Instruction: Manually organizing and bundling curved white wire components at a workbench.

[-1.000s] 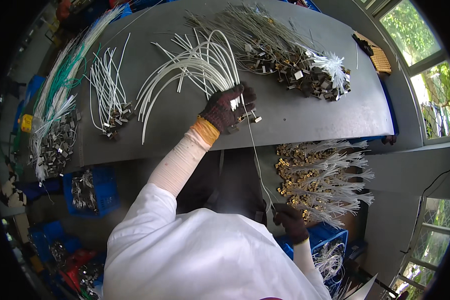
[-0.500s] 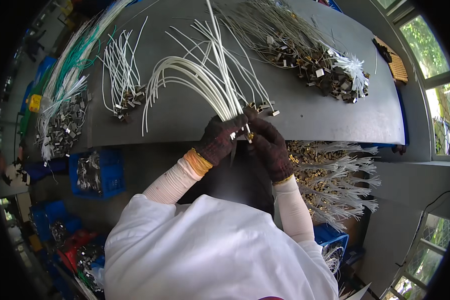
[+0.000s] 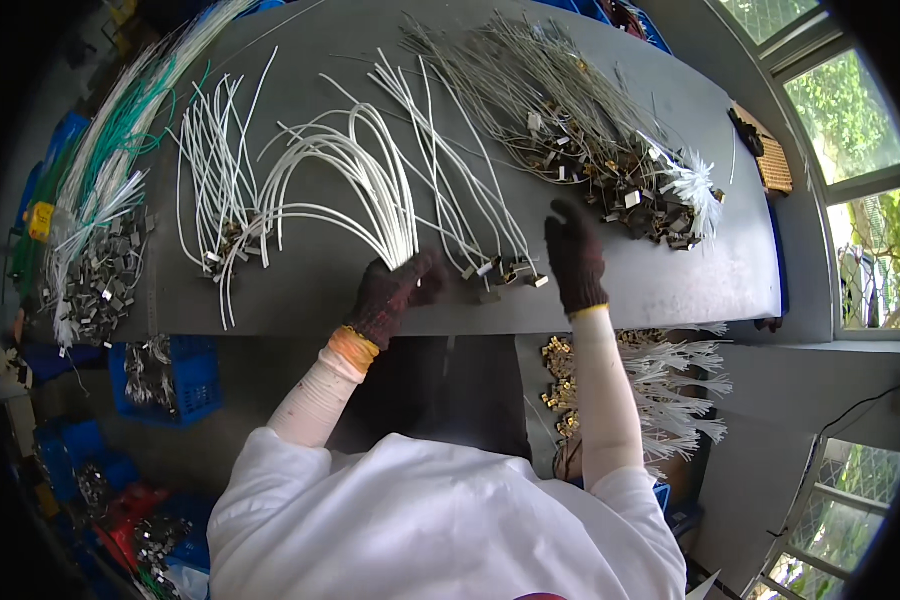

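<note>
My left hand [image 3: 398, 292], in a dark knitted glove, is closed round the lower ends of a bundle of white cables [image 3: 378, 190]. Their free lengths arch up and over to the left. My right hand [image 3: 576, 262], gloved the same way, is over the table with its fingers pointing away from me and nothing visible in them. Between the hands lie a few loose white cables [image 3: 475, 205] with small metal clips [image 3: 510, 272] at their near ends. Beyond the right hand spreads a big heap of grey cables [image 3: 530, 95] with metal end pieces [image 3: 625, 190].
Another cable bunch [image 3: 215, 165] lies left of the held bundle. White and green cables [image 3: 120, 150] cover the table's left end. Below the dark table [image 3: 300, 310] sit a blue crate [image 3: 195, 375] and, at right, cable bundles with gold-coloured ends [image 3: 560, 385]. A woven mat [image 3: 770, 155] rests at the far right.
My hands were together at the table edge, by a gold-coloured cable end. The right has moved away to the right, while the left has shifted leftward with the bundle. The whole view has shifted.
</note>
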The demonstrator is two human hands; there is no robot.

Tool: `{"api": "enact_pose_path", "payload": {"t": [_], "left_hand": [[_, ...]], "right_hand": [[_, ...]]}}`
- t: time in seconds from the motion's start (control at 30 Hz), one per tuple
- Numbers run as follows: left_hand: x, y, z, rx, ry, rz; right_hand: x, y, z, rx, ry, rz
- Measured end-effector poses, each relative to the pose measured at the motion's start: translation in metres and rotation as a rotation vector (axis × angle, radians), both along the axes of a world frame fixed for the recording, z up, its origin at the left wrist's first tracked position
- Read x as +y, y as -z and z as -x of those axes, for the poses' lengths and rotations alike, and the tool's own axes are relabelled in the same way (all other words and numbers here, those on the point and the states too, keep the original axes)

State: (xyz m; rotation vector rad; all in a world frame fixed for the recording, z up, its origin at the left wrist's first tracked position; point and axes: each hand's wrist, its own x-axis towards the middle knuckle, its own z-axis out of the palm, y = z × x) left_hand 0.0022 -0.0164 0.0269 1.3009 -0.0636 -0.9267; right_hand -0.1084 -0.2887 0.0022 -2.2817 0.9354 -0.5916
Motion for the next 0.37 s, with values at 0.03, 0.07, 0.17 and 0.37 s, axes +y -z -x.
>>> {"api": "enact_pose_path", "payload": {"t": [0.03,0.07,0.17,0.37], "left_hand": [[-0.003,0.000,-0.002,0.023,0.062,0.027],[-0.006,-0.001,-0.003,0.026,0.065,0.034],[-0.009,0.006,-0.006,-0.023,0.067,0.087],[-0.015,0.047,-0.016,-0.511,0.257,0.040]], "right_hand": [[-0.029,0.006,-0.008,-0.064,0.007,0.149],[-0.049,-0.001,-0.022,-0.062,0.009,0.156],[-0.076,-0.037,-0.055,0.010,-0.012,0.438],[-0.092,-0.066,-0.086,0.606,0.021,0.708]]}}
